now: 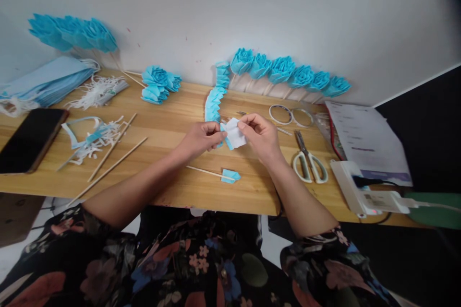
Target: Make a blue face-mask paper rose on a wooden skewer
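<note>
Between my two hands is a small white-and-blue fabric piece [236, 133], its white side facing up. My left hand [203, 138] pinches its left edge, where blue fabric shows at the fingertips. The thumb and fingers of my right hand [260, 135] grip its upper right edge. Just behind my left hand, a row of overlapping blue petals [213, 104] runs back toward the wall. In front of my hands lies a thin wooden stick with a folded blue petal [230, 175] at its tip.
Finished blue flowers on sticks [283, 69] lean along the wall. Scissors [308, 159], tape rolls [281, 114] and a power strip [351, 187] are on the right. A phone [30, 139], face masks [50, 81], white strap scraps [95, 92] and loose sticks [108, 170] lie left.
</note>
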Demonstrator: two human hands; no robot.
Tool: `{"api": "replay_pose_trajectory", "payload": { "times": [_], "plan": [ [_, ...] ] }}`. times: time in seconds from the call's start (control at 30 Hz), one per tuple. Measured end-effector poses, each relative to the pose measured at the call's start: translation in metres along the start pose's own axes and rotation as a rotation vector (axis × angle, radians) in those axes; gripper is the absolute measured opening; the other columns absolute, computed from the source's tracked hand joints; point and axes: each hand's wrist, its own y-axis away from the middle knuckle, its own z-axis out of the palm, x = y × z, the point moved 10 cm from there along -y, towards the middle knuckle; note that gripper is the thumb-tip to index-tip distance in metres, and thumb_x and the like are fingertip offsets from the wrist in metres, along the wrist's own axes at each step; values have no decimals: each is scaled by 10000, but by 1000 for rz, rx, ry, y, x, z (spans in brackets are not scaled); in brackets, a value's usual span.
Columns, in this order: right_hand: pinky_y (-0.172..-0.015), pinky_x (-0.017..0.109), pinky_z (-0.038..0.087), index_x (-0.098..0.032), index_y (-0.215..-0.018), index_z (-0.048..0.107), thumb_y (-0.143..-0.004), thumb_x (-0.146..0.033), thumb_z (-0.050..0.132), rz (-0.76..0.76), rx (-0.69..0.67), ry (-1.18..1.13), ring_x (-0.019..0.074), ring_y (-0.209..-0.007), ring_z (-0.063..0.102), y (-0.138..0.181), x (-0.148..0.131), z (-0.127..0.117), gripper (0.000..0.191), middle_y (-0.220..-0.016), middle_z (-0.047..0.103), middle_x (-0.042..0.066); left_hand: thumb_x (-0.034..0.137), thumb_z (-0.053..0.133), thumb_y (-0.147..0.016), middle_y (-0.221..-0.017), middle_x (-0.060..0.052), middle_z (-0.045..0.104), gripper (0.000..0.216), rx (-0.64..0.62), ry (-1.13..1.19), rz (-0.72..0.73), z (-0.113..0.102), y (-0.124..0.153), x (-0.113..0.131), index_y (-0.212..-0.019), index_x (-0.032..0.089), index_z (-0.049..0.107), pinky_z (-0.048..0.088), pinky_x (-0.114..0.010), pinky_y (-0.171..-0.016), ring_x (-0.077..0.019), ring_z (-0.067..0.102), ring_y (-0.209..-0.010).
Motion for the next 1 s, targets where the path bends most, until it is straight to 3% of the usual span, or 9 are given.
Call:
{"api": "replay_pose_trajectory", "payload": {
  "times": [0.17, 0.3, 0.47, 0.77, 1.0],
  "plan": [
    [-656, 260, 479, -224, -936, 751, -858, -497, 674, 30, -49, -26, 139, -749, 597, -1, 3, 2, 294, -864, 711, 7, 281, 635, -820, -539, 43, 510, 235, 11, -50, 76, 0, 1, 6, -634, 177, 534, 314, -215, -504, -72, 418, -501],
    [-631, 260, 457, -216, -829, 731, -867, -535, 668, 13, -91, 24, 137, -705, 568, -1, 3, 4, 327, -766, 672, -3, 298, 624, -817, -555, 53, 454, 246, -11, -112, 130, 3, 2, 10, -631, 181, 513, 281, -226, -516, -77, 378, -527],
    [-563, 249, 419, -211, -790, 695, -815, -436, 732, -2, -110, 73, 118, -616, 525, 0, 1, 8, 229, -698, 635, -19, 363, 618, -829, -601, 50, 357, 308, -49, -214, 187, 9, 5, 13, -630, 181, 470, 234, -236, -534, -86, 323, -580],
    [-607, 268, 446, -221, -778, 683, -864, -356, 670, -108, 15, 112, 118, -641, 548, 5, -11, 1, 161, -738, 668, -16, 436, 596, -863, -614, 31, 326, 393, -65, -223, 241, 10, 7, 18, -594, 190, 447, 227, -259, -549, -107, 297, -599],
    [-654, 290, 495, -244, -788, 647, -886, -377, 647, -140, 207, 132, 142, -701, 569, 12, -9, -7, 165, -758, 641, -10, 422, 614, -843, -585, 29, 321, 434, -41, -206, 237, 11, 8, 20, -541, 188, 408, 219, -257, -541, -105, 295, -577]
  ]
}}
